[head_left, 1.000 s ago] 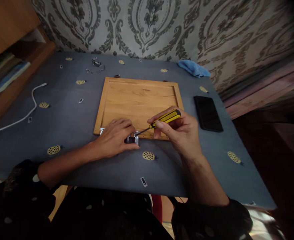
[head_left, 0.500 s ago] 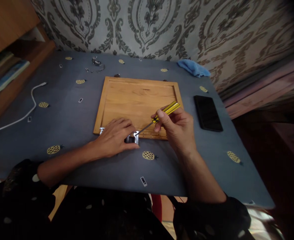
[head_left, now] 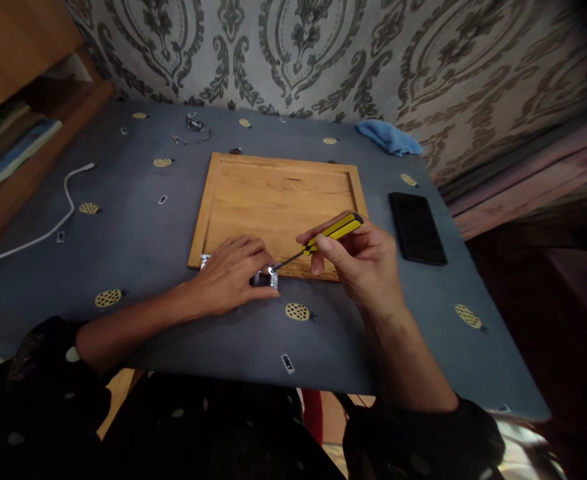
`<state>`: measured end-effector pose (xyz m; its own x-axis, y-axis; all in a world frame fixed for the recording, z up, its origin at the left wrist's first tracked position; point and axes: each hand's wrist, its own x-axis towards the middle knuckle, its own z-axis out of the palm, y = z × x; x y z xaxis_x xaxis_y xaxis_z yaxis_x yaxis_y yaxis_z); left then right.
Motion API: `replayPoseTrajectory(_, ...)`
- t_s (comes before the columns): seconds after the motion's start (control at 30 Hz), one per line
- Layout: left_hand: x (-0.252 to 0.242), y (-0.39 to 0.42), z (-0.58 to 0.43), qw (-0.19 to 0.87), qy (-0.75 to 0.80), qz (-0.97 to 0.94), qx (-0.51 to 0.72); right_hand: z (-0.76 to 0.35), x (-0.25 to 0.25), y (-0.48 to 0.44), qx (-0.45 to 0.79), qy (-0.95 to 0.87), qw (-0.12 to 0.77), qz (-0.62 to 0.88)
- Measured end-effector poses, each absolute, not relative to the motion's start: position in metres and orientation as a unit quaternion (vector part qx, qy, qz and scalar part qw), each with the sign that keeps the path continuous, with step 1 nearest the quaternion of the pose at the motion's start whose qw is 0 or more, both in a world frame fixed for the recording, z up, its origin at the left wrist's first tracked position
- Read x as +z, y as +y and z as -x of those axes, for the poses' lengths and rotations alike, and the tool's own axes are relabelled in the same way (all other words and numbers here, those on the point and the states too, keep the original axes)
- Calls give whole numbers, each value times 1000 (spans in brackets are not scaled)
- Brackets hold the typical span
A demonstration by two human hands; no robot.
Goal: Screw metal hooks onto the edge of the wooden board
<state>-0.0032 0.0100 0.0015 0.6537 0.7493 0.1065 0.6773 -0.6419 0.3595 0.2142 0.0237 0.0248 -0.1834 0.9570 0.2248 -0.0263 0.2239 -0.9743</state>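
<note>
Left hand (head_left: pixel 233 270), palm down, half curled, holds a metal fitting (head_left: pixel 274 279) at the 6 o'clock edge of the board (head_left: pixel 283 203); right hand (head_left: pixel 366 263), fingers closed around a screwdriver (head_left: pixel 340 228), slants its tip toward 8 o'clock.

Panel (head_left: pixel 283 203) – smooth wd, bracket (head_left: pixel 274 281) – shiny mtl, plastic-look screwdriver hndl (head_left: pixel 337 230)

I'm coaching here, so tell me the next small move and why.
Likely a small twist of the screwdriver: the right hand grips it, tip at the metal fitting on the wooden panel, where the left hand rests. Any screw is too small to make out.
</note>
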Motion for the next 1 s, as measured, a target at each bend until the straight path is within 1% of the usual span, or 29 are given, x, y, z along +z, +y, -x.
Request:
replayPoseTrajectory(0.13,1,10,3,146,398,-897,125,-214,25,23,496,-589,512,380)
replayPoseTrajectory(0.33,1,10,3,149,400,-896,121,-217,25,23,487,-605,494,391)
replayPoseTrajectory(0.6,4,10,2,150,404,-895,112,-214,19,31,453,-589,518,424)
replayPoseTrajectory(0.83,3,9,2,151,407,-893,116,-214,18,29,474,-570,523,420)
replayPoseTrajectory(1.0,2,10,3,142,401,-897,119,-217,22,25,487,-594,503,398)
